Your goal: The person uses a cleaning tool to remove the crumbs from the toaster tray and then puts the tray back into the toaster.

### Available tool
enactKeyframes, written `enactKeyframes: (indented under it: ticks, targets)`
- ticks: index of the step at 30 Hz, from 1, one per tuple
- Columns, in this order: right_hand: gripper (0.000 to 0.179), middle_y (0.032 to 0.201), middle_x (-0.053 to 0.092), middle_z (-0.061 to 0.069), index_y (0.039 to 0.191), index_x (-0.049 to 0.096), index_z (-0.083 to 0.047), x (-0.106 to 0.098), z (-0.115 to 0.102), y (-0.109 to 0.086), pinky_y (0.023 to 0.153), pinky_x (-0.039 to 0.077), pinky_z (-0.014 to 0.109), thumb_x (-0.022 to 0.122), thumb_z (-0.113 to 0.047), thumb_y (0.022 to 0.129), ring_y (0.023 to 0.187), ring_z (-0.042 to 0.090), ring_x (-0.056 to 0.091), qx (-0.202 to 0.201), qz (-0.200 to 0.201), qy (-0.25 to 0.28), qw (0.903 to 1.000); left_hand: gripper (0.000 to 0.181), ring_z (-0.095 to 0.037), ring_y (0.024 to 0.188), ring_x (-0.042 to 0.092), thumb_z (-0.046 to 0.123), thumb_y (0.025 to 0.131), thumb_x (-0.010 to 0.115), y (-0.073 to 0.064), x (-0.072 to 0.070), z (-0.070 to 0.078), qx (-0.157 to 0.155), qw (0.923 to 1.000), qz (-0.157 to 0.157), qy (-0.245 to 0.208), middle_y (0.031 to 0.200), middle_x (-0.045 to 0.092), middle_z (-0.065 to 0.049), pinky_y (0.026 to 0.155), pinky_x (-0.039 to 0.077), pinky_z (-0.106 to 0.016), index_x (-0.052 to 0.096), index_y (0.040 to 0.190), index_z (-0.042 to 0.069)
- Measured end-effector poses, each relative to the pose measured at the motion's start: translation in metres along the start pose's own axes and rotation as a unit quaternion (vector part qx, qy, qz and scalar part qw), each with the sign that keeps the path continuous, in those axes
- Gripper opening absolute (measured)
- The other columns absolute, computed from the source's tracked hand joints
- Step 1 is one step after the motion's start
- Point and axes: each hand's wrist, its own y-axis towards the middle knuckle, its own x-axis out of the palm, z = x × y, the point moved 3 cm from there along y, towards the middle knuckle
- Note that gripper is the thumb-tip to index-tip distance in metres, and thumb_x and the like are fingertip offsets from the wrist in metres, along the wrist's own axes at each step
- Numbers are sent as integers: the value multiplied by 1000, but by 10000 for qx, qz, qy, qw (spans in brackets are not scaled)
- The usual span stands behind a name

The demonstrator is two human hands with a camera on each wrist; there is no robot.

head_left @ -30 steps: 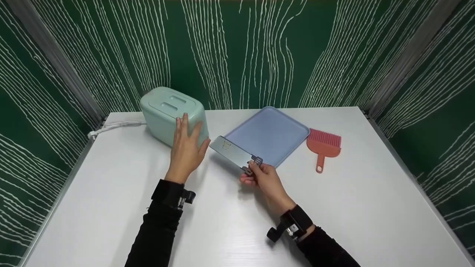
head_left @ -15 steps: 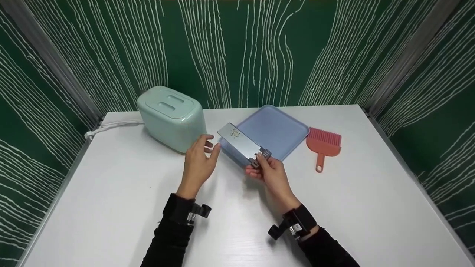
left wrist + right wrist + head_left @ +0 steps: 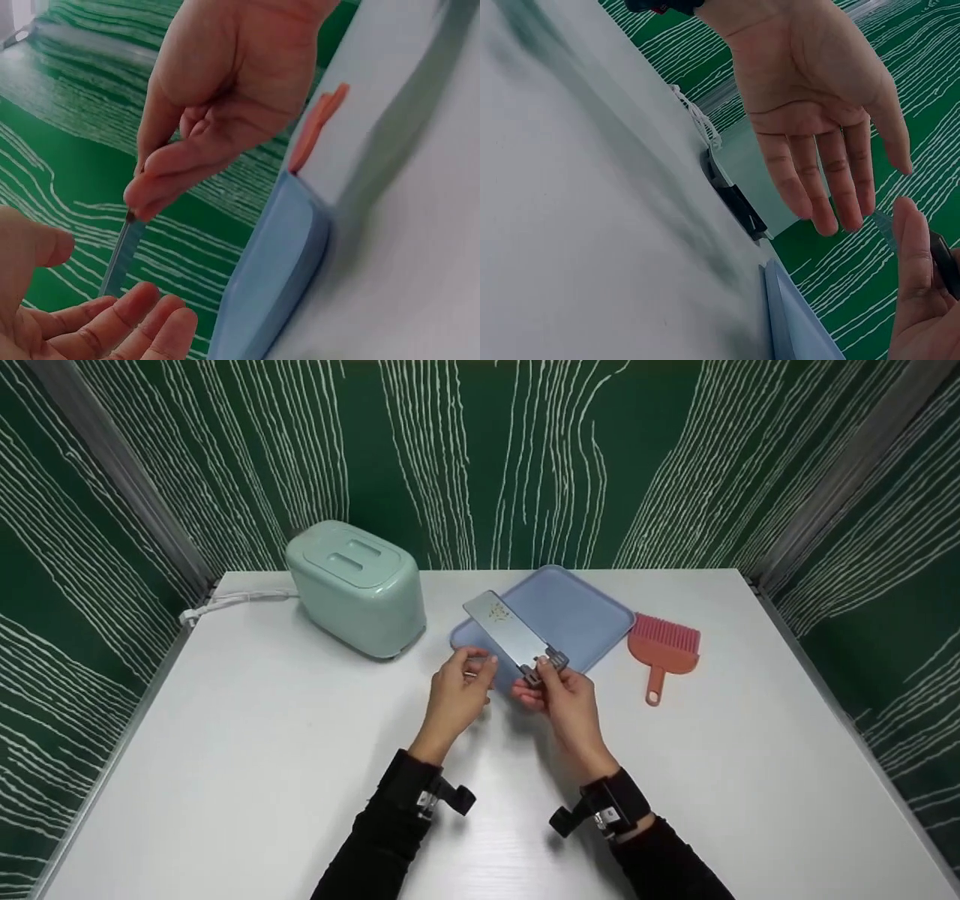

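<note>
My right hand (image 3: 574, 705) pinches the dark grey end of a crumb tray (image 3: 513, 634), a thin metal plate, thumb on top. Small yellowish crumbs (image 3: 499, 612) lie near its far end. The tray is held over the blue tray (image 3: 577, 615). My left hand (image 3: 456, 694) holds nothing, its fingers loosely bent, just left of the grey end. In the right wrist view the left hand's palm (image 3: 802, 90) and relaxed fingers show beside the right thumb. A mint-green toaster (image 3: 360, 592) stands upright at the back left, apart from both hands.
Right of the blue tray lies an orange-red hand brush (image 3: 664, 649), its bristles toward the back. The toaster's white cord (image 3: 240, 598) runs left along the table (image 3: 247, 780). A green wall (image 3: 540, 457) with white wavy lines rises behind the table.
My left hand has left the toaster's side and come right, toward the right hand. The right hand has carried the crumb tray up and slightly right, over the blue tray.
</note>
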Motion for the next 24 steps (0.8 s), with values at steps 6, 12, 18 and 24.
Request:
enactKeyframes:
  ticks: [6,12,18,24]
  targets:
    - [31,80,81,9,109,69,10,1,0,-2,68,64,22,54,-17,114,69,11,79,64,9,39,10000,44,-26,98,76,33,111,61,0,26,3,-525,9953,-382,-721,117,78,-16,80,67,-37,59,142,2]
    - [30,76,78,7,106,70,10,4,1,-5,66,64,23,56,-15,113,64,10,77,102,185,7,9998,45,-11,81,66,30,112,58,-3,41,7,-695,9899,-431,-1156,109,78,-14,73,56,-24,52,143,-2]
    - [29,76,79,6,103,75,7,7,2,-10,67,65,24,60,-15,111,65,9,76,152,219,-113,9996,35,-12,87,69,24,114,54,-8,50,8,-645,9834,-423,-1642,115,78,-19,75,52,-23,45,141,4]
    - [29,77,80,6,101,78,8,10,3,-13,66,65,26,61,-13,110,65,10,77,50,118,-171,9998,40,-15,87,68,27,114,54,-9,50,6,-686,9809,-433,-1768,103,77,-12,80,52,-26,42,145,5]
